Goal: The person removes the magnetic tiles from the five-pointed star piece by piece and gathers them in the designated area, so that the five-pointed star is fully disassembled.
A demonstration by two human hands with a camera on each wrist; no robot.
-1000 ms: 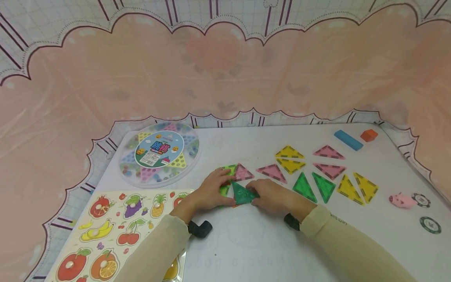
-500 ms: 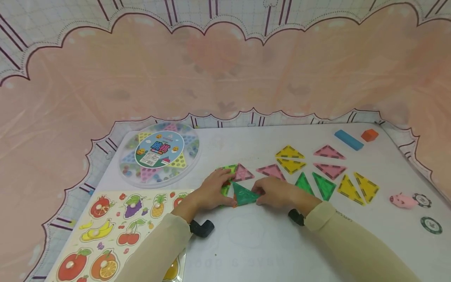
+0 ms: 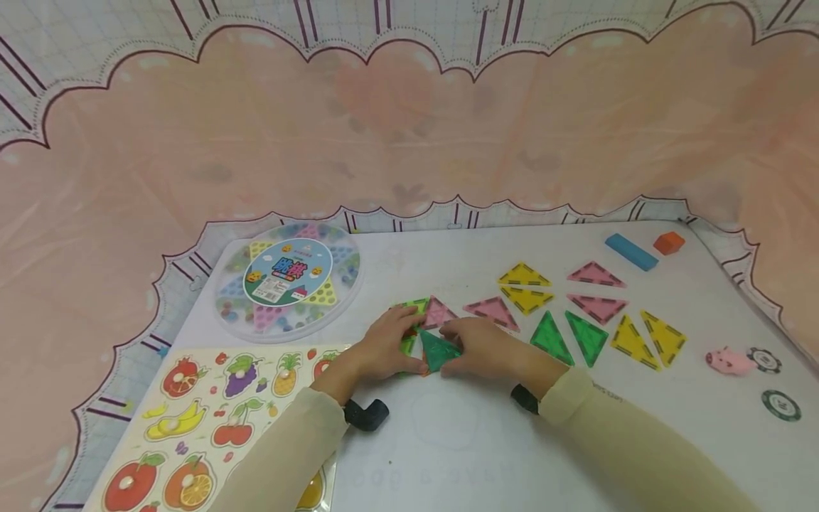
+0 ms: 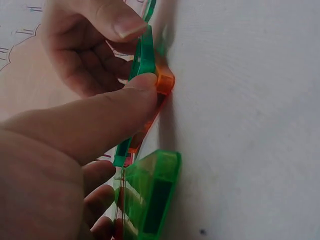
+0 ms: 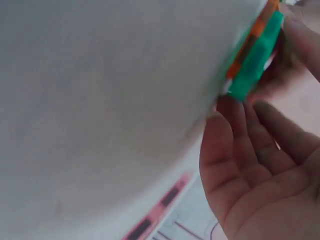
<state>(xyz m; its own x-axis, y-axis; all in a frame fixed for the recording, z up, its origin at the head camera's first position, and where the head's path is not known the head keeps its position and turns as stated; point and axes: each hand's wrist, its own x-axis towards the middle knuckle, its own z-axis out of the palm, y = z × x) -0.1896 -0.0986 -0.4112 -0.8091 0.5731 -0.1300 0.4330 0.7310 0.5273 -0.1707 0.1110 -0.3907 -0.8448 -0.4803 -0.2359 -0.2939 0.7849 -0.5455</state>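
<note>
A dark green triangular magnetic tile (image 3: 439,350) lies against an orange tile (image 4: 165,82), seen edge-on in the left wrist view. My left hand (image 3: 387,345) steadies the tiles, its thumb at the joint of dark green and orange. Its other fingers curl behind a light green tile (image 4: 161,190). At the far corner of the dark green tile, my right hand (image 3: 486,348) pinches with thumb and fingertips. A pink triangular tile (image 3: 439,313) lies just behind the hands, partly covering the view of nothing else. Most of the light green tiles is hidden under my left fingers.
Loose triangular tiles lie to the right: pink (image 3: 493,311), yellow (image 3: 526,299) and green (image 3: 552,340). A round game box (image 3: 288,281) and a fruit puzzle board (image 3: 217,419) are at left. A blue block (image 3: 631,252), an orange block (image 3: 669,243) and a pink pig (image 3: 729,360) stand farther right.
My right hand first shifts slightly right with the dark green tile's corner, then comes back left toward my left hand. The left hand stays nearly in place.
</note>
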